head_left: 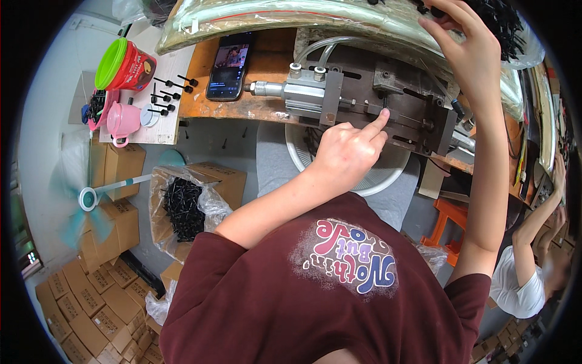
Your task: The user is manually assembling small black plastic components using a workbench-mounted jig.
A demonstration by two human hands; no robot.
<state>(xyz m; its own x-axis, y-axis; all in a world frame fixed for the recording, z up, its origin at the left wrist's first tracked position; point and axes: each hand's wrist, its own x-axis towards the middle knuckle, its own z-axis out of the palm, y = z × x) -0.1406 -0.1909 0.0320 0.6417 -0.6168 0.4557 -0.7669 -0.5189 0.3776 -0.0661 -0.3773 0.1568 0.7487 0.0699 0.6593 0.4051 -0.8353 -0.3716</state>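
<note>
My left hand (351,151) reaches over a dark metal fixture (412,109) on the bench. Its index finger is stretched out, the tip at a small black pin-like part (385,102) in the fixture; the other fingers are curled and the thumb is hidden. Left of this hand, a silver pneumatic cylinder (303,97) with clear hoses points toward the fixture. My right hand (470,36) is raised at the top right. Its thumb and fingers close around a small black piece (436,11), partly cut off by the frame edge, beside a heap of black parts (500,27).
A phone (229,67), several black pins (167,97), a red tub with a green rim (127,65) and a pink cup (123,119) lie to the left. Below are a white basket (382,176), a box of black parts (183,209) and a fan (88,198). Another person (521,273) sits at right.
</note>
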